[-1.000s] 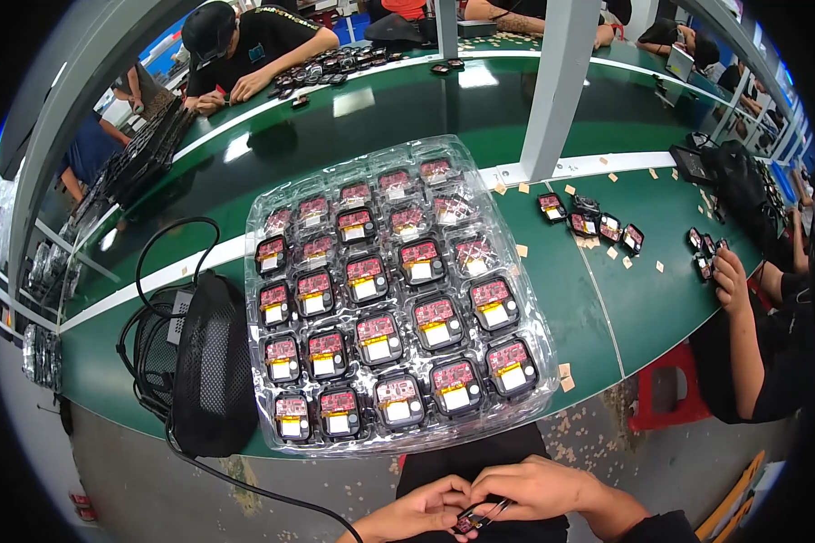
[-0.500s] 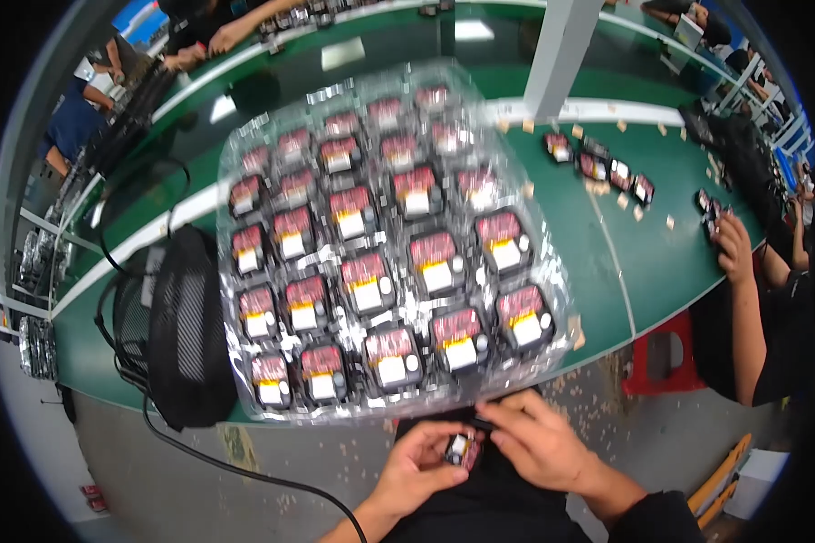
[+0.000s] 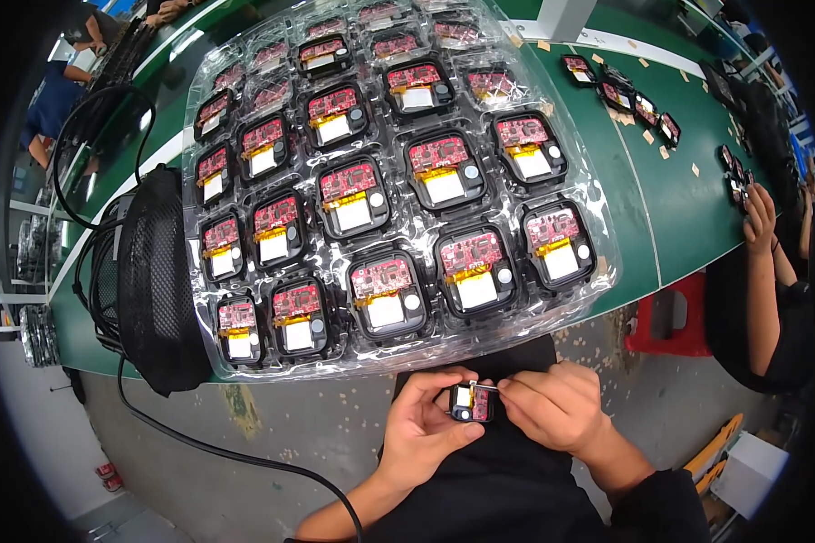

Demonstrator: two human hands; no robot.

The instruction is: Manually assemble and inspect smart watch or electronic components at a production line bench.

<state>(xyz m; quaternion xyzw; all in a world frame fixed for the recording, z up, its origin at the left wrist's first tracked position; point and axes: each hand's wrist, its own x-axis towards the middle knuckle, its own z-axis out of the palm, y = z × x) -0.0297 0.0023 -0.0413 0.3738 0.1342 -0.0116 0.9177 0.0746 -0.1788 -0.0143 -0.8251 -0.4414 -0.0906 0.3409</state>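
My left hand (image 3: 426,427) holds a small black square device (image 3: 471,402) with a red circuit board and a white battery inside, over my lap below the table edge. My right hand (image 3: 552,405) pinches thin metal tweezers (image 3: 486,386) whose tip touches the top of the device. Just above the hands, a clear plastic blister tray (image 3: 210,355) lies on the green table (image 3: 661,208), filled with several of the same devices (image 3: 385,288) in rows, each showing a red board and a white battery.
A black mesh pouch (image 3: 154,281) with black cables (image 3: 217,445) lies left of the tray. More devices (image 3: 620,90) and small tan scraps sit at the table's far right. Another person's arm (image 3: 762,271) reaches in from the right beside a red stool (image 3: 666,317).
The view has tilted down and closer, so the tray and my hands appear larger. My hands have risen toward the table edge and the device between them now shows clearly.
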